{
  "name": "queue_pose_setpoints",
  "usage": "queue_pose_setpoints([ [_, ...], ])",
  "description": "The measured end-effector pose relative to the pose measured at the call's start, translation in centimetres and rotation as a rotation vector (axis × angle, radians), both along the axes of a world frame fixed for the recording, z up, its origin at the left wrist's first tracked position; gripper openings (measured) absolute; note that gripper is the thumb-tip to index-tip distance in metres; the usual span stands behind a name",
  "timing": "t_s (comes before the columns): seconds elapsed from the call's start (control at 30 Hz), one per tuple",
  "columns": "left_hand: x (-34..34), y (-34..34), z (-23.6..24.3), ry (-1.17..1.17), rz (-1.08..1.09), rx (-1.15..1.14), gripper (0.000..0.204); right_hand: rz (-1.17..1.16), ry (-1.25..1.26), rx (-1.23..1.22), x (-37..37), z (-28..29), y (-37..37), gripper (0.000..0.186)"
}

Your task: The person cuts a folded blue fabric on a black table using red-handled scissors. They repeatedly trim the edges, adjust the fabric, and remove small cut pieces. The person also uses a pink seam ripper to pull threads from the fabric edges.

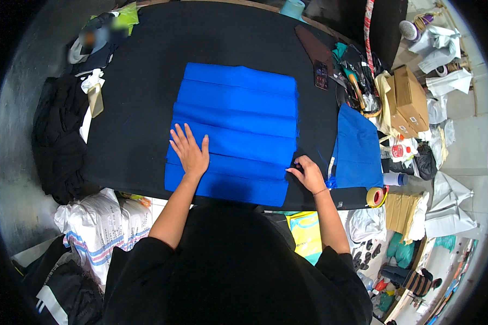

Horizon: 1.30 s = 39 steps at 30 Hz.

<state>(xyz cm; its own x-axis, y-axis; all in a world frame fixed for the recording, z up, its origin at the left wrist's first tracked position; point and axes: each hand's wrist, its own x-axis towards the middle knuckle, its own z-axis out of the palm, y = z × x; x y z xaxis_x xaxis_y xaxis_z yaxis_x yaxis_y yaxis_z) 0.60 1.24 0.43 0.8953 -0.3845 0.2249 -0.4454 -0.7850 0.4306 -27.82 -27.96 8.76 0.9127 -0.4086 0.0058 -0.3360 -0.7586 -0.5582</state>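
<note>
A blue cloth [234, 135] with several crosswise folds or seams lies spread on the black-covered table [141, 65]. Its right edge looks frayed. My left hand [192, 154] rests flat on the cloth's left part, fingers apart. At the lower right edge of the cloth is my right hand [308, 174], its fingers curled and the thumb reaching to the edge. A small blue bit shows at those fingers, too small to name. Loose blue threads [324, 157] lie just to the right of the cloth.
A folded blue cloth piece [359, 149], a tape roll [374, 197], a dark phone [321, 75] and a basket of tools [358, 89] line the right side. Dark clothing [59, 135] and another phone [95, 101] are on the left. Cardboard boxes [409, 97] stand beyond the right edge.
</note>
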Motion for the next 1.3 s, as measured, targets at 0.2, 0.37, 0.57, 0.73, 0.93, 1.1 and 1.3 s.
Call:
queue_pose_setpoints([
  [0.2, -0.2, 0.2, 0.2, -0.018, -0.002, -0.004, 0.083, -0.044, 0.086, -0.124, -6.3, 1.0, -5.2, 0.022],
  [0.37, -0.1, 0.1, -0.3, -0.083, 0.014, 0.011, 0.082, -0.17, -0.227, 0.138, -7.3, 0.6, -5.1, 0.012],
  [0.57, -0.1, -0.3, -0.3, -0.09, 0.007, 0.036, 0.081, -0.353, -0.331, 1.191, -3.1, -3.7, -0.7, 0.021],
  [0.73, -0.2, -0.1, -0.5, -0.115, 0.025, 0.034, 0.08, -0.269, -0.043, 0.093, -8.0, 0.8, -5.1, 0.021],
  [0.93, -0.5, -0.3, -0.4, -0.105, 0.024, 0.042, 0.078, -0.048, 0.076, -0.195, -7.9, 0.9, -4.4, 0.017],
  [1.1, -0.2, -0.4, -0.5, -0.132, 0.026, 0.042, 0.078, -0.195, -0.422, 0.938, -2.7, 0.6, -0.2, 0.016],
  [1.3, -0.1, -0.5, -0.6, -0.137, 0.007, 0.031, 0.078, -0.492, -0.144, 0.923, -5.8, -4.5, -2.8, 0.022],
])
